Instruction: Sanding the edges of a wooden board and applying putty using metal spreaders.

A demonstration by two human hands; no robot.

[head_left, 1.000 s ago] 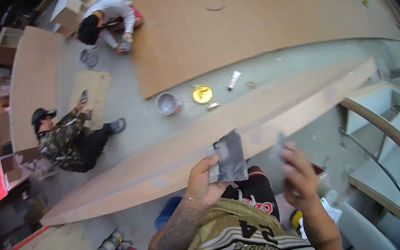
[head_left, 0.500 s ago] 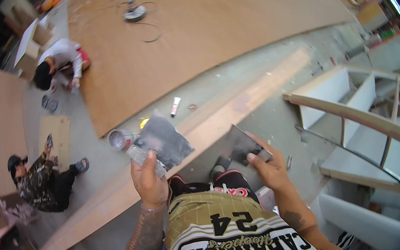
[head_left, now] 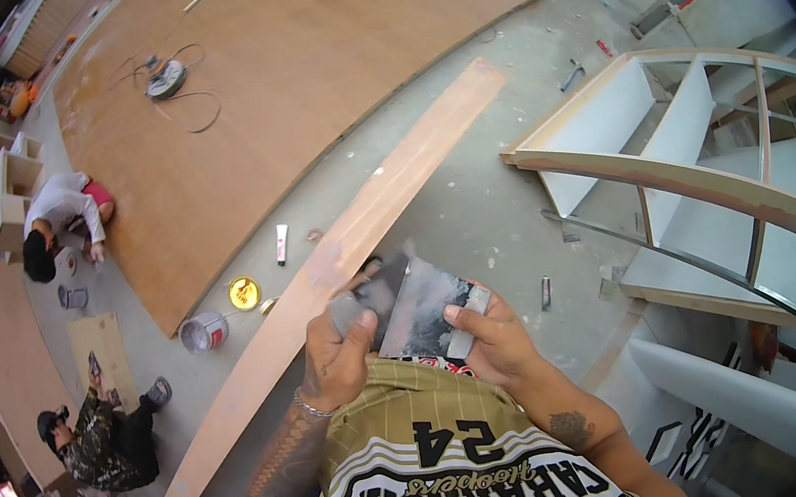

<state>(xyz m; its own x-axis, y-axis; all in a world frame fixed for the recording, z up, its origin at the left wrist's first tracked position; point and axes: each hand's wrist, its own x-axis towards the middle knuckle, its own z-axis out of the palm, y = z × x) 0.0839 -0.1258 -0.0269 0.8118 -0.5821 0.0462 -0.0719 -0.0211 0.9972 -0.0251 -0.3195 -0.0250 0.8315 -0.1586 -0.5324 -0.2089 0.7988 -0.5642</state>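
My left hand [head_left: 332,358] grips a wide flat putty scraper by its grey handle, and its dark blade [head_left: 388,295] points inward. My right hand [head_left: 500,336] is closed on a second wide scraper [head_left: 425,297], thumb on top, with pale grey smears over its dark face. The two blades meet or overlap in front of my waist; whether they touch, I cannot tell. Beneath and beyond them runs a long, narrow tapering wooden board [head_left: 321,274], with a pale patch near its middle.
Beyond the board are an open can [head_left: 204,332], a yellow-filled lid [head_left: 244,293] and a white tube [head_left: 282,245]. A large wooden panel [head_left: 250,117] carries a corded power tool [head_left: 165,78]. Two people [head_left: 107,443] work at left. A curved wooden frame [head_left: 691,180] stands right.
My hands have come together, bringing the scrapers from apart to blade against or over blade. The right scraper's smeared face now shows. My view has shifted, so the surroundings sit differently.
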